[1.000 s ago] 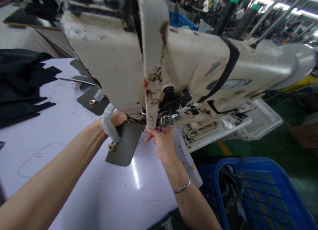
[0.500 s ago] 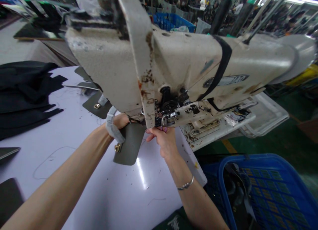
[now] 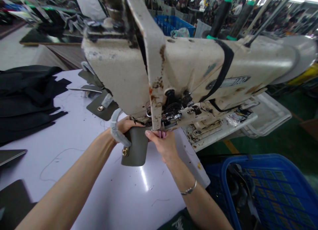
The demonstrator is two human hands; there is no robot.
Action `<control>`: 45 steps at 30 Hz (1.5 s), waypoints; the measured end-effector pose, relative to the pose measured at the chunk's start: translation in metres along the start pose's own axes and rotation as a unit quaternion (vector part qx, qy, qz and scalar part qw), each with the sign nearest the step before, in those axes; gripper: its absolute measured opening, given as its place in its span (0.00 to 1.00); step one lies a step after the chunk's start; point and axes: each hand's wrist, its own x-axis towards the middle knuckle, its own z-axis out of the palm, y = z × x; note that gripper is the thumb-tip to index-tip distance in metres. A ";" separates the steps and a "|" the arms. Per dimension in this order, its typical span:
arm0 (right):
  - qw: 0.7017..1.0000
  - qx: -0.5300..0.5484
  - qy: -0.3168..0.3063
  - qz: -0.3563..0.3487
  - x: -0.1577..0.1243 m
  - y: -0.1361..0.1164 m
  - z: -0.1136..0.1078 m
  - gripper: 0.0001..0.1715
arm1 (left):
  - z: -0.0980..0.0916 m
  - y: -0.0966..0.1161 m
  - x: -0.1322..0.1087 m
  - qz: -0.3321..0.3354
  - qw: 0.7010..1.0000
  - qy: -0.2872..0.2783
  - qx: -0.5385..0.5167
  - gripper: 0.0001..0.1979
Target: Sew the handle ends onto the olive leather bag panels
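An olive-grey leather-like panel [image 3: 136, 147] reaches out from under the head of a sewing machine [image 3: 119, 71]. It carries a gold-coloured clasp [image 3: 125, 151] and a handle wrapped in pale film [image 3: 116, 129]. My left hand [image 3: 125, 125] grips the panel's upper left side, its fingertips partly hidden by the machine head. On the panel's right edge rests the thumb of my right hand [image 3: 162, 142], the other fingers curled below. Small pink-handled scissors [image 3: 162, 133] show in my right hand, blades pointing up near the presser foot. The needle is hidden.
Similar panels with clasps [image 3: 102, 107] lie behind the machine on the white table [image 3: 99, 177]. Black fabric pieces [image 3: 27, 100] are piled at left. A blue basket [image 3: 270, 160] holding several pieces stands at lower right. Thread cones [image 3: 221, 16] rise behind the machine.
My right thumb has come onto the panel's right edge, and the pink-handled scissors show more clearly. The panel has turned slightly. The whole view has shifted a little.
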 end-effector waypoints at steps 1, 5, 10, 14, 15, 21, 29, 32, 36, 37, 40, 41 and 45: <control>1.000 0.019 0.007 0.004 0.000 0.000 0.002 0.13 | 0.001 -0.002 -0.004 -0.009 1.000 -0.011 0.001 0.24; 0.997 0.074 0.025 0.026 0.000 -0.001 -0.002 0.10 | 0.020 -0.015 -0.027 -0.008 0.999 0.038 -0.028 0.26; 0.998 0.059 0.005 0.028 0.000 -0.007 -0.019 0.12 | 0.052 -0.020 -0.049 0.046 0.983 0.144 -0.102 0.28; 0.999 0.034 -0.014 0.029 -0.002 -0.014 -0.024 0.12 | 0.059 -0.014 -0.051 0.063 0.980 0.156 -0.110 0.26; 0.999 0.028 -0.015 0.031 -0.002 -0.014 -0.025 0.12 | 0.059 -0.013 -0.050 0.067 0.980 0.152 -0.110 0.26; 0.999 0.008 -0.026 0.030 0.003 -0.009 -0.026 0.11 | 0.058 -0.013 -0.044 0.076 0.973 0.164 -0.143 0.26; 0.998 0.002 -0.052 -0.017 0.010 -0.009 -0.026 0.12 | 0.063 -0.008 -0.044 0.109 0.966 0.181 -0.148 0.23; 0.998 -0.001 -0.055 -0.015 0.010 -0.009 -0.026 0.14 | 0.064 -0.008 -0.044 0.120 0.966 0.182 -0.139 0.23; 0.999 -0.009 -0.048 -0.004 0.011 -0.011 -0.025 0.15 | 0.063 -0.009 -0.042 0.115 0.965 0.185 -0.145 0.21; 0.999 -0.010 -0.045 -0.001 0.011 -0.012 -0.025 0.14 | 0.062 -0.010 -0.041 0.111 0.964 0.191 -0.148 0.20; 0.999 -0.010 -0.031 0.003 0.010 -0.016 -0.023 0.12 | 0.057 -0.014 -0.038 0.091 0.963 0.206 -0.147 0.19; 1.000 -0.007 -0.028 0.004 0.010 -0.017 -0.023 0.12 | 0.056 -0.015 -0.037 0.088 0.963 0.209 -0.145 0.19; 1.000 0.007 -0.029 0.005 0.010 -0.017 -0.023 0.11 | 0.055 -0.017 -0.035 0.096 0.966 0.198 -0.136 0.21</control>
